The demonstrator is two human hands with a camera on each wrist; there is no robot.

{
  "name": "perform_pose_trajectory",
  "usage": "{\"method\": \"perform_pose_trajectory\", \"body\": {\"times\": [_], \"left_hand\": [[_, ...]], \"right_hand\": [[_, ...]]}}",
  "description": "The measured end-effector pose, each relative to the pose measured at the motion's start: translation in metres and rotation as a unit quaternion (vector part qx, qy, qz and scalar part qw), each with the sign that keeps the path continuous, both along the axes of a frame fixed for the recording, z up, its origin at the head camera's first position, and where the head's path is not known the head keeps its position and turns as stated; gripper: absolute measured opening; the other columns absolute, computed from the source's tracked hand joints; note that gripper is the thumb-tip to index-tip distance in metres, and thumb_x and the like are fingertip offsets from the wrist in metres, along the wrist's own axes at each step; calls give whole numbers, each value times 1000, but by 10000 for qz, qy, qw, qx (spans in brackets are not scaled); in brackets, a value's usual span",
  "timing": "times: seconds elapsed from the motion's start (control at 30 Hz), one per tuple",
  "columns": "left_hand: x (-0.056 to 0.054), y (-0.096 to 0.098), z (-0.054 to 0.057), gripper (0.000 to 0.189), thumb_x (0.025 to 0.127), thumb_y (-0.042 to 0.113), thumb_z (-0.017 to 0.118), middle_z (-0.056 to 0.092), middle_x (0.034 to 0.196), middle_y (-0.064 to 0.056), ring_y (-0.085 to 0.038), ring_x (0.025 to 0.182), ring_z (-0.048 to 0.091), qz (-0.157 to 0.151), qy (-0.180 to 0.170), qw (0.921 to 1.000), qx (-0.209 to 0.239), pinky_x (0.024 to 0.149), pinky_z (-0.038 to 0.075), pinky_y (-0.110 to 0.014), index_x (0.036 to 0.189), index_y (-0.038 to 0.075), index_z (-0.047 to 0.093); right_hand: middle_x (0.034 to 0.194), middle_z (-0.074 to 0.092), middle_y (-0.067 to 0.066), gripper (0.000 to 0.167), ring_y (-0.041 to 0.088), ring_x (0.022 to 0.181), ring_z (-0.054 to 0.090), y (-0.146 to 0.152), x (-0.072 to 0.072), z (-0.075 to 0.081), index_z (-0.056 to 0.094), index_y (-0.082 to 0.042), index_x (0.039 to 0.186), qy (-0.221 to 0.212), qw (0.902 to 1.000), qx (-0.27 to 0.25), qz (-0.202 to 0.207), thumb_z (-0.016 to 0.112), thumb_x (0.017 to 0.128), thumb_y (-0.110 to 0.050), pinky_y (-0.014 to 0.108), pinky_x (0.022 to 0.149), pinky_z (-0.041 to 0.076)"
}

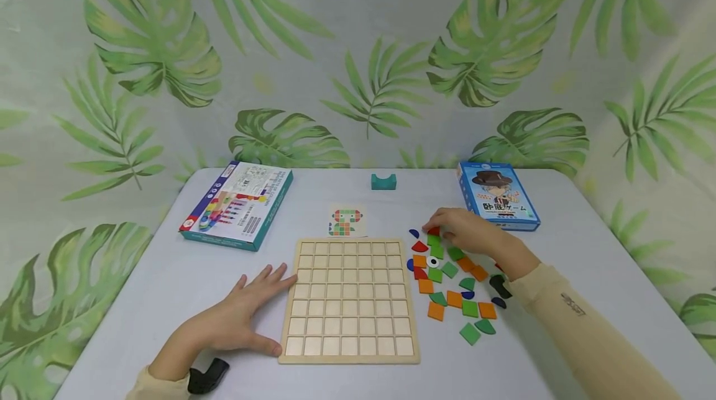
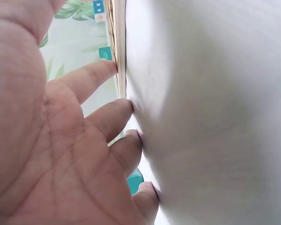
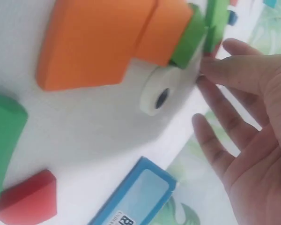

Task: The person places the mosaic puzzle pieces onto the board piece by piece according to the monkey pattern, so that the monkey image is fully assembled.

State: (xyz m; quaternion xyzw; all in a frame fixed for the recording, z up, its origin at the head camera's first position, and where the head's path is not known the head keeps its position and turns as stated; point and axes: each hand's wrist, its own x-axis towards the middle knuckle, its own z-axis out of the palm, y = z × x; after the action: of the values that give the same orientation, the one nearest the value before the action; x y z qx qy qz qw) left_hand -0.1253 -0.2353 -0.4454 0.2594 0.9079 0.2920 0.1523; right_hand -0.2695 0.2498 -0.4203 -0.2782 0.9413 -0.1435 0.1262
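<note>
My left hand (image 1: 243, 313) lies spread at the left side of the wooden grid board (image 1: 284, 325), thumb and index fingertip touching its edge. In the left wrist view the fingers (image 2: 103, 77) are extended, with one tip against the board's side (image 2: 122, 47). Beyond the board's upper right corner, my right hand (image 1: 467, 230) reaches into the scattered coloured pieces and pinches a red piece (image 1: 434, 231), mostly hidden by the fingers. Close by lie a green square (image 1: 436, 251), a white eye disc (image 1: 432, 261) and a red quarter-circle (image 1: 419, 246).
A pattern card (image 1: 347, 220) lies behind the board. Farther back stands a teal notched block (image 1: 383, 182). A toy box (image 1: 237, 204) lies at the back left, a blue game box (image 1: 498, 195) at the back right. Several orange squares (image 1: 436, 311) and green pieces (image 1: 470, 333) spread right of the board.
</note>
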Motion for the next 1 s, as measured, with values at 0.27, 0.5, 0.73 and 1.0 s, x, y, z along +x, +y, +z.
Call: {"method": "perform_pose_trajectory", "body": {"times": [0.27,0.5,0.73,1.0], "left_hand": [[2,1,0,121,70,65,91,19,180,-19,-54,165,10,2,-91,9999,46,121,1,-87,169,20,37],[5,1,-2,122,68,65,92,20,179,-19,-53,165,9,49,-159,9998,51,121,0,-87,168,20,38],[6,1,-1,120,70,64,92,20,179,-20,-56,164,10,-20,-90,9999,99,120,0,-88,168,20,38],[3,0,-1,121,70,66,91,19,180,-17,-52,166,10,32,-38,10000,-2,122,1,-86,169,23,37]], "right_hand": [[121,72,8,34,25,111,67,3,0,-4,79,-8,128,195,9998,-8,60,70,98,6,49,105,61],[110,72,8,26,16,95,64,10,0,-9,78,-3,125,301,9994,-99,122,71,100,-1,37,89,63],[113,71,8,25,18,99,65,13,3,-10,75,-3,125,176,9996,-10,-204,74,102,-12,42,95,64],[112,72,8,26,19,98,64,10,4,-3,73,-2,123,339,9977,-436,-392,73,102,-17,44,95,63]]}}
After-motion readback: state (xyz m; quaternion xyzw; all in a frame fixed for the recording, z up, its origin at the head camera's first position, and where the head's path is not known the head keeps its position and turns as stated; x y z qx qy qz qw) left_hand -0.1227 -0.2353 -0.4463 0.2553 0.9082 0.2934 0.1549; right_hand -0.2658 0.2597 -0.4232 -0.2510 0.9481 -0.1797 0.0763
